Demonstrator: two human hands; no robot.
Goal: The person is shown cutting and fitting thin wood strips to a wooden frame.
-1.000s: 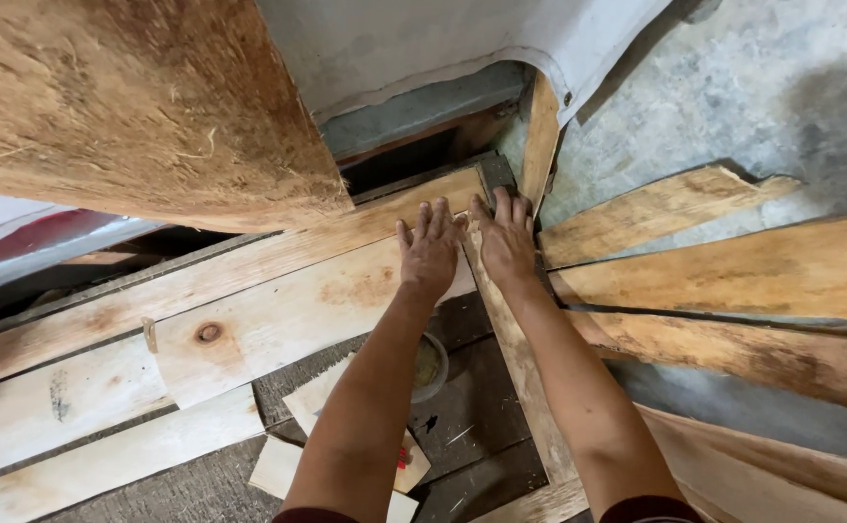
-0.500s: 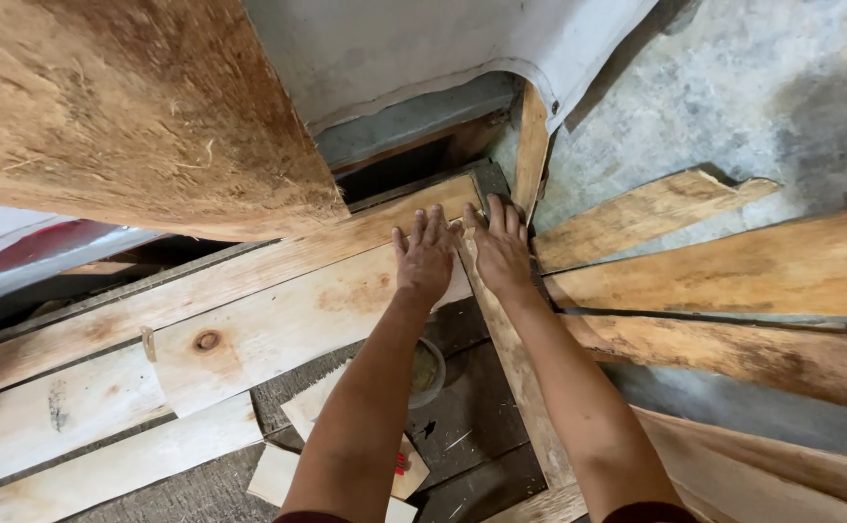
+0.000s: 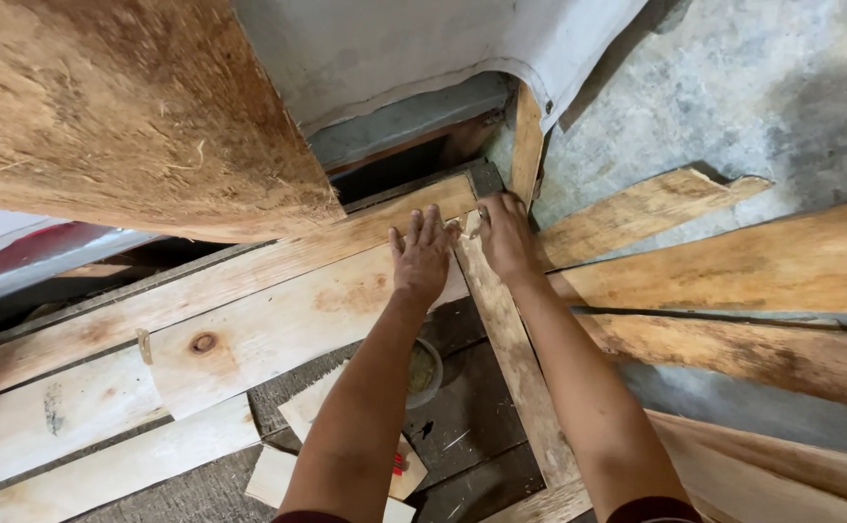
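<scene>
Wood planks (image 3: 278,320) on concrete floor (image 3: 733,87) | L hand (image 3: 422,257) flat, open | R hand (image 3: 504,237) flat on slat (image 3: 515,387), nothing gripped

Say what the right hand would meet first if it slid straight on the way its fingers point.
Probably the upright wooden post just beyond the right hand, which lies on the frame board; the depth between them is unclear.

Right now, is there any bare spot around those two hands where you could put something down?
Yes: the grey concrete floor at upper right, above the splintered plank, lies bare. Below the left hand and right hand it is crowded: a small round tin and wood offcuts fill the dark gap between the boards.
</scene>
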